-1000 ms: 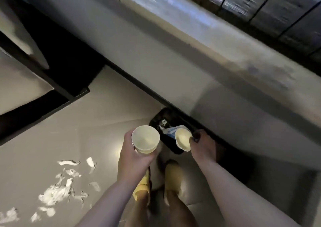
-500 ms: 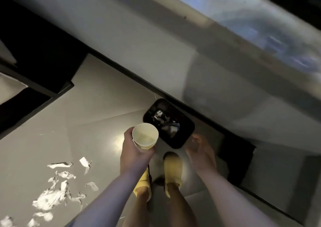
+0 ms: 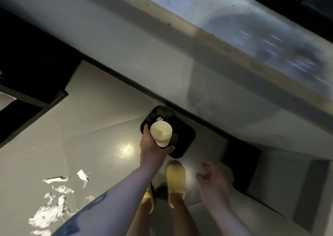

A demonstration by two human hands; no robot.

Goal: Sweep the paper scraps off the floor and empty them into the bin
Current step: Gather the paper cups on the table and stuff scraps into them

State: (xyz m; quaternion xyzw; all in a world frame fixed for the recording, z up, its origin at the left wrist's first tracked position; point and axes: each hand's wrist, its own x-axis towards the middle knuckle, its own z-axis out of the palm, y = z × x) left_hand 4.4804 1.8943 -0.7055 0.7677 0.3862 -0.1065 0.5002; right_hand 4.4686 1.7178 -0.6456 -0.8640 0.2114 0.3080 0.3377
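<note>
A black bin [image 3: 185, 138] stands on the floor against the base of a long grey counter. My left hand [image 3: 153, 148] grips a cream paper cup [image 3: 161, 133] and holds it tilted over the bin's opening. My right hand [image 3: 213, 179] hangs lower right of the bin, fingers loosely curled, holding nothing. Several white paper scraps [image 3: 54, 196] lie scattered on the grey floor at the lower left.
The grey counter [image 3: 162, 55] runs diagonally across the upper view. Dark furniture [image 3: 27, 84] stands at the left. My feet in yellow slippers [image 3: 175, 179] stand just below the bin. A dark recess [image 3: 241, 160] sits right of the bin.
My right hand let its cup go into the bin and dropped back empty. My left hand moved its cup to the right, over the bin, and tilted it.
</note>
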